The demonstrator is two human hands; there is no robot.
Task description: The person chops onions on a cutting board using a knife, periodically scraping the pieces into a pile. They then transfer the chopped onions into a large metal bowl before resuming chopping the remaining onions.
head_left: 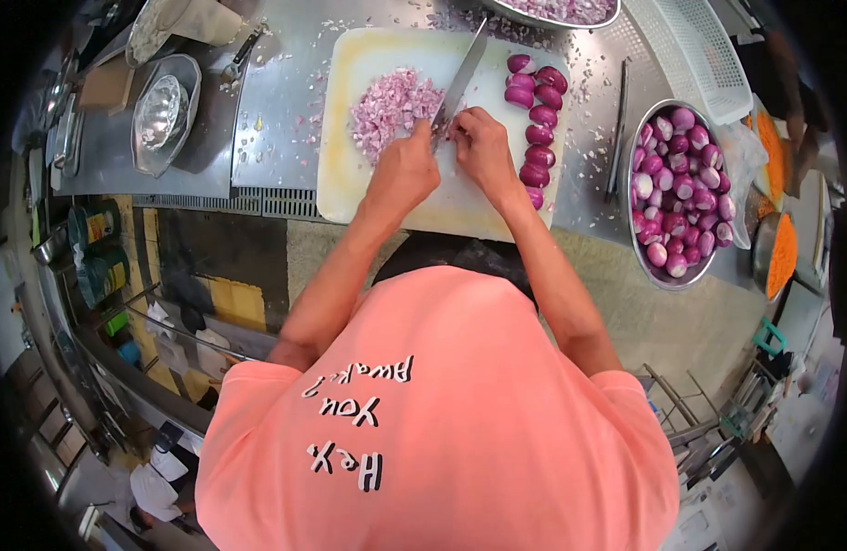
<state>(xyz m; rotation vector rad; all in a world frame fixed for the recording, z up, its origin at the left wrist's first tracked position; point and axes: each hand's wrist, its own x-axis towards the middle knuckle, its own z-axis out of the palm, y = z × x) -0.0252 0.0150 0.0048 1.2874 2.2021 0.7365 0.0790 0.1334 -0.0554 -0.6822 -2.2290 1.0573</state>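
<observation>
My left hand [403, 170] is wrapped round the handle of a knife [464, 69], its broad blade angled up and to the right. My right hand [486, 154] is closed beside the blade, fingertips bunched on a small piece of onion that they mostly hide. Both hands are over a white cutting board [396, 204] with yellowish edges. Left of the knife lies a heap of chopped red onion [387, 108]. Peeled red onions [539, 135], several of them, form a column along the board's right side.
A metal bowl of whole onions [679, 197] stands at the right. Chopped onion fills another bowl [570, 11] at the far edge. A dark rod [618, 129], a white plastic basket [704, 60] and a bowl of orange shreds [780, 257] are farther right. At left is a metal bowl [164, 115].
</observation>
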